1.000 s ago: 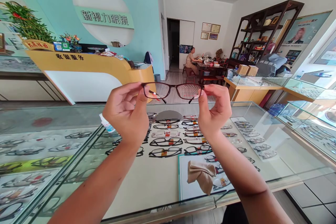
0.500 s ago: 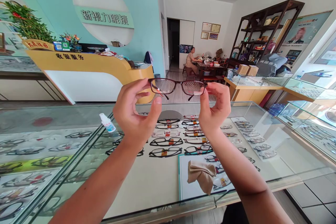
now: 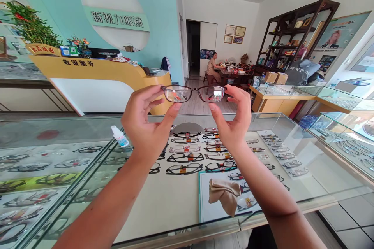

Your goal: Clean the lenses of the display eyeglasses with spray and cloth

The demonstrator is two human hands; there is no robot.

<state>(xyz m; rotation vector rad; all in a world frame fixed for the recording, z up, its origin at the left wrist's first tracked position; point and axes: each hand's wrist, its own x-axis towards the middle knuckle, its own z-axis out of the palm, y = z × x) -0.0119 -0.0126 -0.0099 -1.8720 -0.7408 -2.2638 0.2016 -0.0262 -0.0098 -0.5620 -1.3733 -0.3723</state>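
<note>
Both my hands hold a pair of dark brown-framed glasses point(image 3: 194, 93) up in the air above the glass counter point(image 3: 306, 163). My left hand point(image 3: 146, 124) pinches the left end of the frame between thumb and fingers. My right hand point(image 3: 233, 118) pinches the right end the same way. The lenses face me and sit level. Under the hands, rows of glasses point(image 3: 187, 158) lie inside the display case.
A tan cleaning cloth point(image 3: 223, 194) lies on a white mat point(image 3: 210, 212) on the counter near me. A small white dropper bottle point(image 3: 119, 136) stands to the left. A yellow reception desk point(image 3: 96, 72) is beyond; a person point(image 3: 212, 69) sits at a far table.
The glasses have risen slightly and levelled out. My thumbs have shifted under the frame ends; both hands keep their hold.
</note>
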